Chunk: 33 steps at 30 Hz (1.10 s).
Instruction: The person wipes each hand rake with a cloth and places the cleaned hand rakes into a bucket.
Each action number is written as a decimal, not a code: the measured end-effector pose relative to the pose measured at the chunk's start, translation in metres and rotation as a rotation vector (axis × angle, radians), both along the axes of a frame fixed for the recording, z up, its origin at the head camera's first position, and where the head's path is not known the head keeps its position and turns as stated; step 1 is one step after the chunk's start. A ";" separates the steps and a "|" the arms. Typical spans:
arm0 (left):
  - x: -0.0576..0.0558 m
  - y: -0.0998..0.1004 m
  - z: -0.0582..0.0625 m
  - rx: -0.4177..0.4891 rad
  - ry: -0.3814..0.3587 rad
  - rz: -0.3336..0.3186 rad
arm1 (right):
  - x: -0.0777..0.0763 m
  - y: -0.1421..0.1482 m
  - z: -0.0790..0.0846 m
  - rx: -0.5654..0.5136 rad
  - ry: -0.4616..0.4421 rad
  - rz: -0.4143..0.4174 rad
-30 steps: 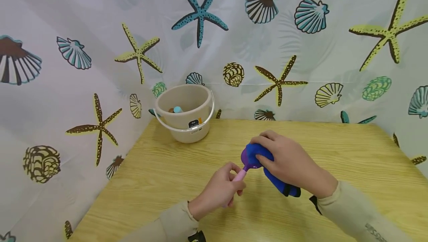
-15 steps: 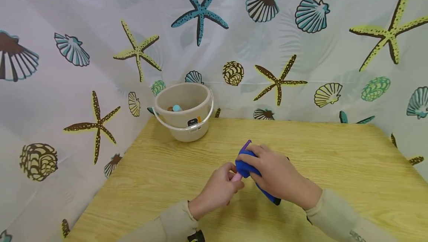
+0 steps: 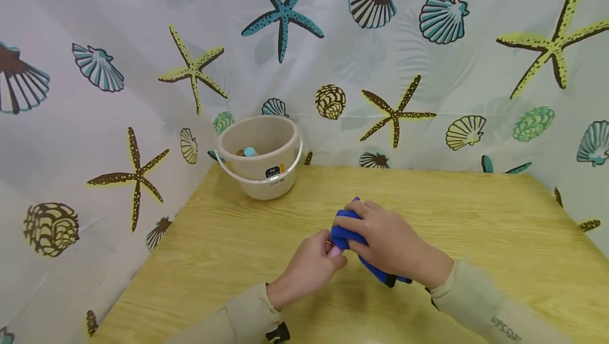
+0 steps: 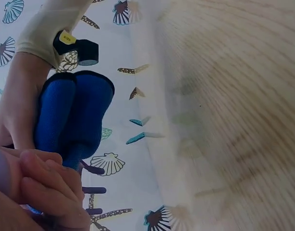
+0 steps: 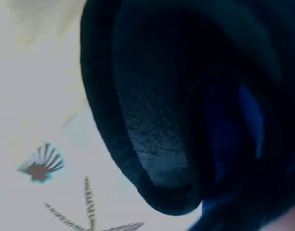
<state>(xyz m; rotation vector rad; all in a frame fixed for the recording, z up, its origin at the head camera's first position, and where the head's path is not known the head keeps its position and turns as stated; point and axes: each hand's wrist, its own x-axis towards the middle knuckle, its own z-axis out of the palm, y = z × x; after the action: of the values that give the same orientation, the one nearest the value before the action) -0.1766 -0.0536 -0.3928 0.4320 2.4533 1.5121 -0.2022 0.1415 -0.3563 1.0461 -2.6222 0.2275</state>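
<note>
My left hand (image 3: 310, 266) pinches the pink handle (image 3: 335, 252) of a pronged utensil, mostly covered in the head view. Its purple prongs (image 4: 95, 190) stick out past the fingers in the left wrist view. My right hand (image 3: 387, 238) grips a blue cloth (image 3: 343, 232) with black edging and wraps it round the utensil's purple head, of which only a tip shows. The cloth's loose end hangs below the right palm. In the right wrist view a dark fold of the cloth (image 5: 152, 139) fills much of the picture and hides the fingers.
A beige bucket (image 3: 268, 183) with a clear handle stands at the back left of the wooden table (image 3: 228, 265); a light blue item (image 3: 249, 151) and a brown one show inside it. A curtain (image 3: 333, 32) printed with starfish and shells hangs behind and at the sides.
The right hand has moved left and slightly down with the cloth, which now covers most of the purple head seen a second ago. The left hand has stayed nearly in place.
</note>
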 end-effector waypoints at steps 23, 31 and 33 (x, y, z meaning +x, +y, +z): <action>0.000 0.005 0.002 -0.120 0.077 -0.031 | -0.028 -0.004 0.015 0.081 -0.174 -0.033; 0.010 0.007 0.002 -0.037 0.007 -0.037 | -0.058 0.028 0.009 -0.026 -0.392 -0.230; 0.012 0.008 0.002 -0.013 -0.015 -0.042 | -0.060 0.037 0.007 -0.097 -0.473 -0.242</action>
<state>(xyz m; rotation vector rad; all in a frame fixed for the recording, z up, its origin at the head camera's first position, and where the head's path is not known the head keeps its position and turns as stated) -0.1644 -0.0460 -0.3907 0.4653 2.4259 1.4769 -0.2618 0.1785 -0.3492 0.6964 -3.0836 0.6027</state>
